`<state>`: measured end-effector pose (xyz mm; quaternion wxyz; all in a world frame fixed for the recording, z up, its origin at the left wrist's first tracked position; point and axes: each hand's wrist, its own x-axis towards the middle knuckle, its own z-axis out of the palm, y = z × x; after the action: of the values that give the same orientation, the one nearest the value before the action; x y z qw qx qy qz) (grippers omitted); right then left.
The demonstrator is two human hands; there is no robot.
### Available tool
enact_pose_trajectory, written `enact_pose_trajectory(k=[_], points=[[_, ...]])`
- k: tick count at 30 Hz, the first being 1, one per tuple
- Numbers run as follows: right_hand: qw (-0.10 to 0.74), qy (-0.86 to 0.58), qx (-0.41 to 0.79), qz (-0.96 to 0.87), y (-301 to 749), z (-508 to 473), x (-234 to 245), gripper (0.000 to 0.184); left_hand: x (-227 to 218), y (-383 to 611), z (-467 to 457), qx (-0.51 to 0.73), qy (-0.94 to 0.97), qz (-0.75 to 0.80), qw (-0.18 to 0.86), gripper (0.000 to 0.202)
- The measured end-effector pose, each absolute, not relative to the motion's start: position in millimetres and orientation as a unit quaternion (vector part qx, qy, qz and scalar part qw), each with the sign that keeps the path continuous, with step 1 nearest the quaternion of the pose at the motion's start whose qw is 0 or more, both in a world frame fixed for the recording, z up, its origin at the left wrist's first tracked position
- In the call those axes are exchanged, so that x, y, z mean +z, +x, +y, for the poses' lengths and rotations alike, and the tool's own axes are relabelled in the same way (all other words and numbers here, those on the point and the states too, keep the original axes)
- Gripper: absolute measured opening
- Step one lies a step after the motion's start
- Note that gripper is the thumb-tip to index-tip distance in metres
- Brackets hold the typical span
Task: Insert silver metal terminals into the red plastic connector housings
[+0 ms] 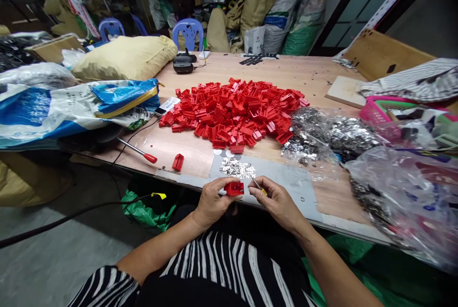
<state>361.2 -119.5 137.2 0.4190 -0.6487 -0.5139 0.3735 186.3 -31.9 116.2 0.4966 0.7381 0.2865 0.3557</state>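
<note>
Between its thumb and fingers, my left hand [211, 202] grips a red plastic housing [234, 188], held over the table's front edge. My right hand [281, 202] is closed on a small tool with a thin metal shaft and a yellow handle [264, 192]. The tool's tip points up and left, a short gap from the housing; its exact kind is unclear. Just beyond both hands, small shiny metal pieces [238, 168] lie heaped on a grey sheet [289, 183]. Behind them spreads a large pile of red housings [239, 111]. One separate red housing [178, 162] lies to the left.
A red-tipped metal rod [143, 154] sticks out at left, near a blue-and-white sack [71, 107]. Clear bags of metal pieces [315, 135] and a pink basket [375, 109] occupy the right. A stuffed tan sack [125, 56] and a black device [183, 64] stand farther back.
</note>
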Motion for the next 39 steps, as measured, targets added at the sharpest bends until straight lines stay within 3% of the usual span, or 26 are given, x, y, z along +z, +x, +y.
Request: enact_pose_trajectory(k=[8, 16, 23, 30, 34, 36, 39], points=[[0.407, -0.649, 0.364, -0.53, 355, -117, 135, 0.024, 114, 188, -34, 0.377, 0.766, 0.252, 0.455, 0.03], [0.455, -0.572, 0.548, -0.406, 355, -116, 137, 0.036, 110, 191, -37, 0.405, 0.776, 0.225, 0.428, 0.031], [0.469, -0.532, 0.596, -0.376, 353, -115, 137, 0.036, 109, 192, -39, 0.41, 0.785, 0.214, 0.411, 0.031], [0.476, -0.536, 0.583, -0.381, 348, -115, 130, 0.037, 104, 190, -43, 0.409, 0.804, 0.184, 0.39, 0.03], [0.443, -0.569, 0.563, -0.405, 352, -119, 122, 0.035, 100, 187, -43, 0.38, 0.793, 0.196, 0.434, 0.029], [0.427, -0.608, 0.513, -0.429, 362, -119, 118, 0.032, 100, 185, -40, 0.354, 0.758, 0.247, 0.488, 0.029], [0.385, -0.711, 0.345, -0.477, 383, -116, 113, 0.027, 101, 181, -32, 0.323, 0.663, 0.309, 0.6, 0.033]])
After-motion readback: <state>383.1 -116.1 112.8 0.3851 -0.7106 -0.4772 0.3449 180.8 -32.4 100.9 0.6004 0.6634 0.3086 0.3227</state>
